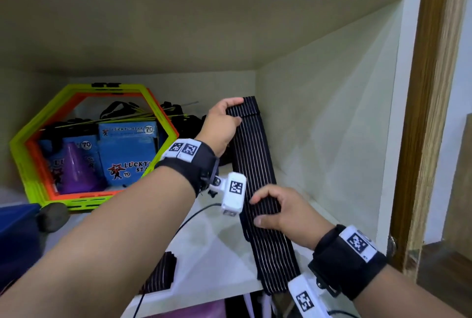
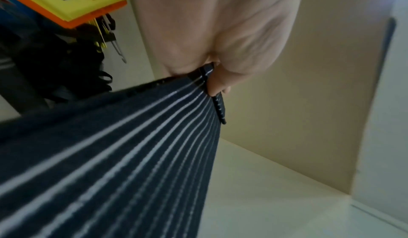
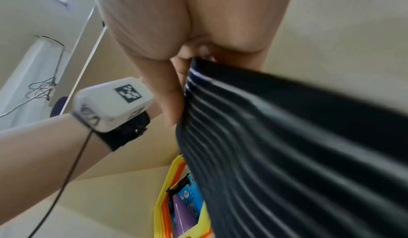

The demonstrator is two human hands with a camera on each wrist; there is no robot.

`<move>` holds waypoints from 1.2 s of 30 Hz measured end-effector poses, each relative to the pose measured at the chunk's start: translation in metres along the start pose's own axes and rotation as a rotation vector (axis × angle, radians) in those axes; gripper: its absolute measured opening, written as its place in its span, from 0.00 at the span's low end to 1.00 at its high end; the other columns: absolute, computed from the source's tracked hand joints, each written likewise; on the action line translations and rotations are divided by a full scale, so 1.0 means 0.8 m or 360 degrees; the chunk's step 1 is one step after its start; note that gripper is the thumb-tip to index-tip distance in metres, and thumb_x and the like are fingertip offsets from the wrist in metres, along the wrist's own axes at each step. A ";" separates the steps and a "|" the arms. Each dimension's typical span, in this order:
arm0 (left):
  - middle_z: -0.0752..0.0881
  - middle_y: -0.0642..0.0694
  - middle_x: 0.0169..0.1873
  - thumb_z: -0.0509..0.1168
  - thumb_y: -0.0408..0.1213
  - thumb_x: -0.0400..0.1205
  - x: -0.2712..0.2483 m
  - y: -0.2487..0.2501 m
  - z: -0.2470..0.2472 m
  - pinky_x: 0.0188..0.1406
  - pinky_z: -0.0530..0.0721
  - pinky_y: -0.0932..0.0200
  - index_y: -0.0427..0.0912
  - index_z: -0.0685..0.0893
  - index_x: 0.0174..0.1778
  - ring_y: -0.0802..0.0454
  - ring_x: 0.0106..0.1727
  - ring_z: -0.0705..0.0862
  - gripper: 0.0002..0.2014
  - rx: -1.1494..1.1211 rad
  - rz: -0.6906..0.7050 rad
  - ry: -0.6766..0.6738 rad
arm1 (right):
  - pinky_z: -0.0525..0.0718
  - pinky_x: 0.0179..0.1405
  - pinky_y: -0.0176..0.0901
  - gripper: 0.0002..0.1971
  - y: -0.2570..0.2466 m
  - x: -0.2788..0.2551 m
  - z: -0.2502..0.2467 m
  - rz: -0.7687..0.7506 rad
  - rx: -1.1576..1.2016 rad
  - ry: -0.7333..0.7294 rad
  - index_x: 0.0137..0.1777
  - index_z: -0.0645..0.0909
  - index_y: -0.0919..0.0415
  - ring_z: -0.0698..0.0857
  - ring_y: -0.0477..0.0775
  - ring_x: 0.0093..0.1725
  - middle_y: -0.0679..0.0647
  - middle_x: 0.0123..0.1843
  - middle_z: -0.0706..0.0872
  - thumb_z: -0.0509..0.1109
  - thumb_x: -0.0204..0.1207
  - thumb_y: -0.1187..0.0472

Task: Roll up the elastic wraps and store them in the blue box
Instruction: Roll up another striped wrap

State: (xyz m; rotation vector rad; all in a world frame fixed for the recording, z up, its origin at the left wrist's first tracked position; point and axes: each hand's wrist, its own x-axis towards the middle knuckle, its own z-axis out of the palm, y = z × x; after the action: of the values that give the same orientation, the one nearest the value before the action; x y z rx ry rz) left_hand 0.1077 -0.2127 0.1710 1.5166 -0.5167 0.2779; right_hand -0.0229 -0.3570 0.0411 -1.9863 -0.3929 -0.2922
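Observation:
A long black elastic wrap point(image 1: 255, 164) with thin white stripes is stretched out over the white shelf point(image 1: 217, 253). My left hand point(image 1: 224, 121) pinches its far end, where the fabric folds over. Lower down, my right hand point(image 1: 278, 213) grips the wrap across its width, thumb on the near side. The wrap's tail hangs past the shelf's front edge. In the left wrist view the wrap point(image 2: 123, 163) runs up into my left hand point(image 2: 212, 77). The right wrist view shows my right hand point(image 3: 176, 91) clamped on the wrap point(image 3: 276, 154). A second striped wrap point(image 1: 161, 274) lies under my left forearm. A dark blue box point(image 1: 18, 236) sits at the left edge.
A yellow-green and orange hexagon frame point(image 1: 33, 136) leans at the shelf's back left, with blue "Lucky Star" cartons point(image 1: 127, 154), a purple cone point(image 1: 76, 172) and black straps point(image 1: 120, 110) behind it. A grey ball point(image 1: 52, 216) lies beside the frame. The cabinet's side wall point(image 1: 332, 113) stands close on the right.

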 end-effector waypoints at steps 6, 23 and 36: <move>0.91 0.37 0.50 0.66 0.18 0.79 0.043 -0.054 -0.020 0.51 0.91 0.38 0.53 0.87 0.52 0.37 0.48 0.91 0.21 0.0353 -0.0118 0.0094 | 0.90 0.48 0.49 0.16 0.034 -0.039 0.014 0.0237 0.0209 -0.0230 0.55 0.82 0.59 0.91 0.53 0.48 0.55 0.52 0.90 0.80 0.71 0.71; 0.87 0.45 0.48 0.82 0.29 0.71 0.099 -0.214 -0.019 0.45 0.81 0.59 0.46 0.88 0.52 0.48 0.49 0.87 0.17 0.1301 -0.0486 -0.0010 | 0.90 0.47 0.41 0.15 0.076 -0.053 0.007 0.0496 -0.0355 -0.0037 0.53 0.79 0.40 0.89 0.43 0.45 0.45 0.50 0.87 0.76 0.74 0.62; 0.87 0.38 0.62 0.67 0.26 0.80 0.133 -0.278 -0.006 0.58 0.83 0.57 0.43 0.86 0.65 0.39 0.61 0.86 0.18 0.1404 -0.0560 0.0006 | 0.76 0.44 0.21 0.15 0.101 -0.025 0.002 0.0422 -0.0479 -0.0074 0.45 0.76 0.38 0.84 0.38 0.43 0.41 0.55 0.80 0.80 0.70 0.57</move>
State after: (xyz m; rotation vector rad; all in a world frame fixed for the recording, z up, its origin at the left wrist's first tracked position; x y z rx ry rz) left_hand 0.3079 -0.2346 0.0282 2.4230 -0.0947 0.2420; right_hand -0.0088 -0.3907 -0.0332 -2.3139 -0.1147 -0.1421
